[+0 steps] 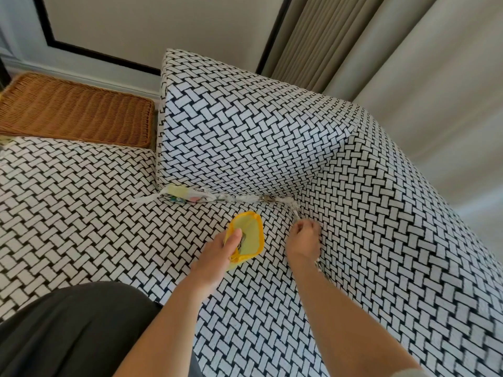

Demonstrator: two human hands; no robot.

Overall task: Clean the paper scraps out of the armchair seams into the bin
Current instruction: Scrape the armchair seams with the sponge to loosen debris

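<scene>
Head view: both forearms reach out over the armchair seat (81, 208), with a dark garment (68, 330) at the near left edge.
Left hand (217, 254): grips the small yellow bin (249, 238), thumb hooked over the rim. The bin is tipped, its mouth turned up and away, low over the seat. Something grey shows inside, probably paper.
Right hand (303, 240): just right of the bin, fingers curled and pinching scraps (206, 197) at the side seam (295, 210), where the seat meets the arm. Blur hides how firm the pinch is.
Side seam, nearer: a few more bits show beside the right wrist.
Back seam: most of the scraps sit here, yellow, white and printed, wedged in a line under the back cushion (231, 126) from its left end to the corner.
Beyond: a wicker tray (76, 112) lies left of the cushion and a curtain (408, 77) hangs to the right.
Risk, tearing: a wedged strip pulled sharply could rip and leave its end deep in the seam.
Risk, dropping: a light pinch could shed bits onto the patterned cover, where white paper is hard to spot.
Risk, spilling: the bin is tipped and held by one edge, so a jolt from the left hand could empty it onto the seat.
Risk, missing: the bits by the wrist are easy to overlook.
</scene>
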